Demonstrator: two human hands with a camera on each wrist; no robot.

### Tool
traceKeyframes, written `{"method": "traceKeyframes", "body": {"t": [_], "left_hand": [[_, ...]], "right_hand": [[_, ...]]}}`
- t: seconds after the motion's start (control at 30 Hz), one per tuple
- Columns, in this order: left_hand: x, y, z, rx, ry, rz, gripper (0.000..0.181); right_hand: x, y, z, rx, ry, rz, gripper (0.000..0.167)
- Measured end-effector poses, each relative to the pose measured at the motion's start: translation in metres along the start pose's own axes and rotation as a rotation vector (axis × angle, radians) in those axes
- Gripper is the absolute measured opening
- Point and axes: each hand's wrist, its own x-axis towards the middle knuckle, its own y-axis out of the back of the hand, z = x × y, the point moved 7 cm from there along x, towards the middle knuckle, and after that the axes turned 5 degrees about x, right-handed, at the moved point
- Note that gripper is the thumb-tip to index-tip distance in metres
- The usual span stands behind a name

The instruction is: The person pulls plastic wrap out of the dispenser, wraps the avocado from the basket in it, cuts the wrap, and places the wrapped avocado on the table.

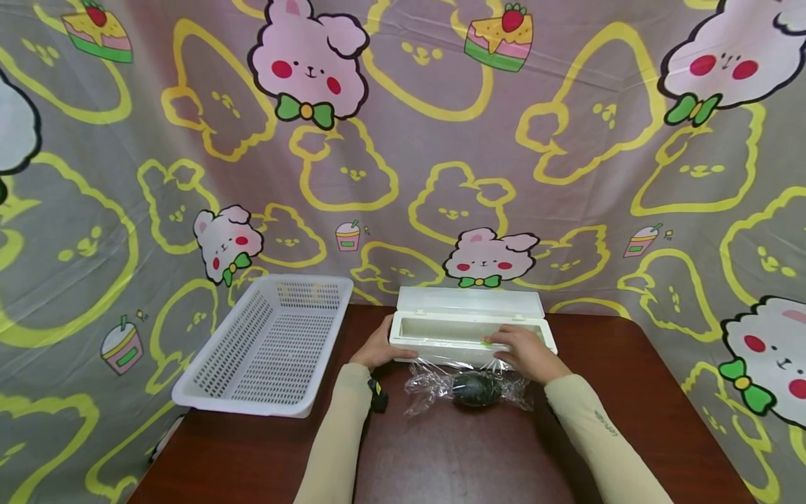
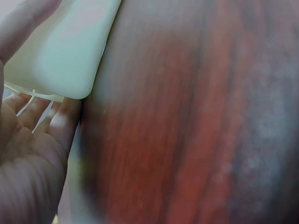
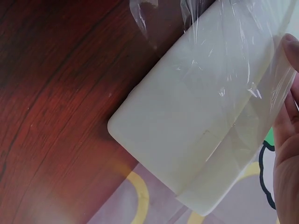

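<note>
A long white cling film dispenser (image 1: 415, 346) lies on the table with its lid (image 1: 469, 302) raised at the back. My left hand (image 1: 380, 346) grips its left end, thumb at the front and fingers behind, as the left wrist view also shows. Over the front edge, my right hand (image 1: 525, 352) pinches a small green slide cutter (image 1: 487, 343), mostly covered by the fingers. Clear cling film (image 3: 224, 60) hangs from the dispenser's front. It runs down around a dark oval object (image 1: 476, 388) on the table, whose kind I cannot tell. Crumpled film sticks out on both sides of it.
A white plastic basket (image 1: 343, 308) with slotted walls stands at the left of the brown wooden table (image 1: 434, 462). Behind the table hangs a patterned cloth (image 1: 403, 140), close to the raised lid.
</note>
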Motion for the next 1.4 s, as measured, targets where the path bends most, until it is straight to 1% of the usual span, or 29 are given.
{"method": "traceKeyframes", "body": {"t": [0.07, 0.17, 0.27, 0.33, 0.57, 0.6, 0.67, 0.93, 1.07, 1.27, 1.4], "left_hand": [[-0.003, 0.0, 0.005, 0.003, -0.008, 0.012, 0.103], [-0.008, 0.002, 0.015, -0.017, -0.02, 0.025, 0.102], [-0.013, 0.004, 0.025, -0.05, -0.024, 0.016, 0.102], [-0.014, 0.005, 0.027, -0.063, -0.017, 0.007, 0.103], [0.0, -0.001, -0.002, -0.008, -0.005, -0.001, 0.109], [0.001, -0.001, -0.003, -0.017, 0.007, -0.005, 0.109], [0.001, -0.001, -0.004, -0.017, 0.009, -0.017, 0.11], [0.002, 0.0, -0.006, -0.032, 0.009, -0.022, 0.109], [0.001, 0.0, -0.007, -0.027, 0.002, -0.023, 0.109], [0.001, -0.001, -0.006, -0.025, -0.002, -0.027, 0.109], [0.001, -0.001, -0.003, -0.021, -0.005, -0.026, 0.108]], "right_hand": [[0.0, -0.001, 0.001, -0.001, -0.004, 0.001, 0.035], [0.0, -0.001, 0.001, -0.011, 0.001, 0.008, 0.035], [-0.001, -0.001, 0.002, -0.017, 0.012, 0.016, 0.036], [-0.001, -0.001, 0.002, -0.018, 0.016, 0.019, 0.036], [-0.004, 0.003, -0.001, -0.004, 0.032, 0.023, 0.035], [-0.004, 0.004, -0.001, -0.003, 0.037, 0.025, 0.035], [-0.005, 0.006, -0.002, -0.01, 0.052, 0.033, 0.034], [-0.01, 0.01, 0.003, -0.016, 0.07, 0.063, 0.033], [-0.015, 0.012, 0.007, -0.012, 0.038, 0.057, 0.032], [-0.019, 0.012, 0.012, -0.014, -0.031, 0.022, 0.032], [-0.019, 0.014, 0.013, -0.013, -0.03, 0.032, 0.032]]}}
